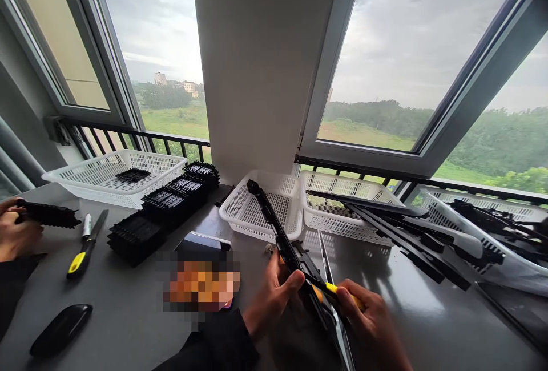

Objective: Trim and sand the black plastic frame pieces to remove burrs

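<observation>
A grey surface point(128, 302) runs under two tilted-open windows with a white pillar point(261, 57) between them; a black railing, green fields and distant buildings lie outside under an overcast sky.

Near the front edge, the left hand point(272, 297) clamps its fingers around a long black wiper blade point(278, 234), which slants up from the hands toward the far edge and rests over a basket rim. The right hand point(372, 319) has its fingers closed on a yellow-handled tool point(338, 292) whose tip meets the blade just beside the left thumb.

Four white mesh baskets stand along the far edge: one point(115, 174) at the left holding a single black part, one point(265, 205) at the middle under the blade, one point(342, 200) next to it carrying more wiper blades point(398, 228), and one point(492, 234) toward the right end, also filled. Three stacks of black ribbed clips point(171, 205) sit between the left and middle baskets. Another yellow-handled knife point(88, 242) and a marker lie near the left edge, and one black oval object point(60, 328) lies at the front left corner. A co-worker's hand point(15, 234) at the left edge grips a black clip point(47, 215).
</observation>
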`<state>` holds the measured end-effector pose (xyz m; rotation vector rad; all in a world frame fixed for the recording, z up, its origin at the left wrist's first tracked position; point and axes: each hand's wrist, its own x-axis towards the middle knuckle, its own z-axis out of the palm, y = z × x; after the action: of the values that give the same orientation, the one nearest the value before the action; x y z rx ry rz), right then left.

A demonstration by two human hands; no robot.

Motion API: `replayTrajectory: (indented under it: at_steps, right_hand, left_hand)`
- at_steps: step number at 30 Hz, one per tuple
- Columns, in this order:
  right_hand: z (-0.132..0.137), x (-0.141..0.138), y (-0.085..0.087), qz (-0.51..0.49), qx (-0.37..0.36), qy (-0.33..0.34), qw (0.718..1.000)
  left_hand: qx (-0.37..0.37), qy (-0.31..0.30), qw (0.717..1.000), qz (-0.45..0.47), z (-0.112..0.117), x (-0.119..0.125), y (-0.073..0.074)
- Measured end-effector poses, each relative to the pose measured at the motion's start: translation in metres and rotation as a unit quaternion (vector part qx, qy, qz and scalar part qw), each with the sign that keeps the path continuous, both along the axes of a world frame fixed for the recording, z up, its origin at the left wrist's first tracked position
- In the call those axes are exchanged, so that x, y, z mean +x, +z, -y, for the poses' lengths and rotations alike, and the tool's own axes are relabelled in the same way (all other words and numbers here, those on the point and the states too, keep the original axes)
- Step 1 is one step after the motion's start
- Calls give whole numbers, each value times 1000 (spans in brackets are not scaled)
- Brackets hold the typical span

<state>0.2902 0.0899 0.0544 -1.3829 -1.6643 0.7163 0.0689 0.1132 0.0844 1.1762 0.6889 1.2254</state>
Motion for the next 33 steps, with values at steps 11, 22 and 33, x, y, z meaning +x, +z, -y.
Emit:
replayTrajectory:
  at_steps: [11,22,33]
  right_hand:
    - [0,1,5,21,41,33,998]
    - [2,-2,16,13,-2,33,999]
    - [0,-3,7,-6,10,-30,999]
  left_hand:
    - [-33,-51,998,-9,-2,-9,-3]
    - [-18,3,999,-43,3,-7,-3]
    - [23,178,969,-168,8,-2,-6]
